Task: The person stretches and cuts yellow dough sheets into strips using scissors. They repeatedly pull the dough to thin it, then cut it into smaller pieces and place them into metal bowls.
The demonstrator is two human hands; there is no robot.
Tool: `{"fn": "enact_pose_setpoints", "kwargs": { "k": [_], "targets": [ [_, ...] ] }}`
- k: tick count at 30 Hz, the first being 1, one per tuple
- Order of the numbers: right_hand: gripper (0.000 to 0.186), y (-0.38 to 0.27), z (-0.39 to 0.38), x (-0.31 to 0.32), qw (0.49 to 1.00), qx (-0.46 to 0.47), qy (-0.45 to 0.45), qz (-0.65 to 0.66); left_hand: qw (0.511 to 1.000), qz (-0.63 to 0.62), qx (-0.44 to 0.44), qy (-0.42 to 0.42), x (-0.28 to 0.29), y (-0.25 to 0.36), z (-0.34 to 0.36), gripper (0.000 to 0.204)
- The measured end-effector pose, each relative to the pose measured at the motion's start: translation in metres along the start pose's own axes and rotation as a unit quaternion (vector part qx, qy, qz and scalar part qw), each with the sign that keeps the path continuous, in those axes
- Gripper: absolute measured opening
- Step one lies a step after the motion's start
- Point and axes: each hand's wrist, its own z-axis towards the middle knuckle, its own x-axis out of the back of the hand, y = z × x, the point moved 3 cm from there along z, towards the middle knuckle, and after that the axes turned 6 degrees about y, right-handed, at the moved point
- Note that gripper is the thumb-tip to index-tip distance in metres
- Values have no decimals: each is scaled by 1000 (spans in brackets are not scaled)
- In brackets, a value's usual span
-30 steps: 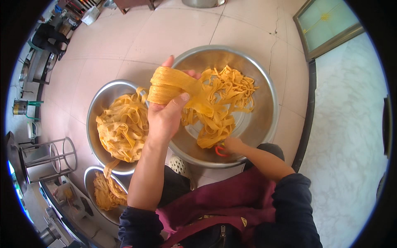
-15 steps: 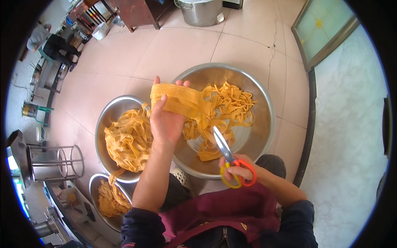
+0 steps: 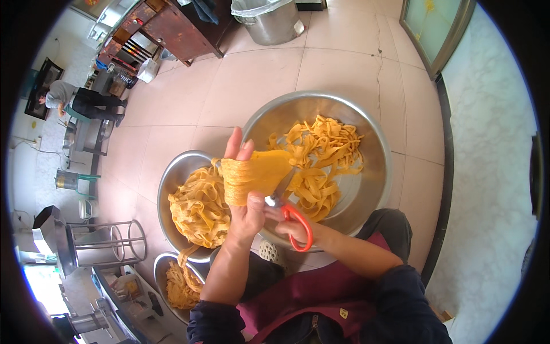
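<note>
My left hand (image 3: 246, 212) holds a thick folded band of yellow strips (image 3: 252, 175), fingers raised behind it. My right hand (image 3: 292, 226) grips red-handled scissors (image 3: 303, 231) just below and right of my left thumb; their blades reach up to the band's right side and are partly hidden. Beneath both hands is a large steel basin (image 3: 372, 149) holding loose yellow strips (image 3: 315, 195) and a pile of narrower pieces (image 3: 329, 137). To the left, a steel bowl (image 3: 164, 189) is heaped with wide strips (image 3: 197, 209), and a smaller bowl (image 3: 160, 272) below holds more.
A person (image 3: 91, 103) bends at a low bench along the left wall. A metal stand (image 3: 123, 243) is left of the bowls. A wooden cabinet (image 3: 166, 34) and lined steel pot (image 3: 266, 28) stand beyond the basin. A glass-panelled door (image 3: 429, 26) and pale wall (image 3: 481, 200) are at right.
The scissors have risen from the lower right to the band in my left hand, which has shifted slightly down and right in view. The camera shows more of the room's far side.
</note>
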Motion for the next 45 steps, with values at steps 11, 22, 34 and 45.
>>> {"fn": "enact_pose_setpoints", "kwargs": {
  "k": [11,22,34,45],
  "targets": [
    [94,-97,-16,8,976,93,1,-196,940,50,306,-139,33,-59,-28,65],
    [45,-122,-53,-37,920,-39,-232,-314,817,-378,366,-236,-6,-18,-24,109],
    [48,-171,-48,35,990,-54,-53,-118,777,-65,540,-318,33,-37,-40,39],
    [43,-47,-37,116,969,-99,27,-224,818,69,522,-232,47,-62,-22,31]
  ]
}}
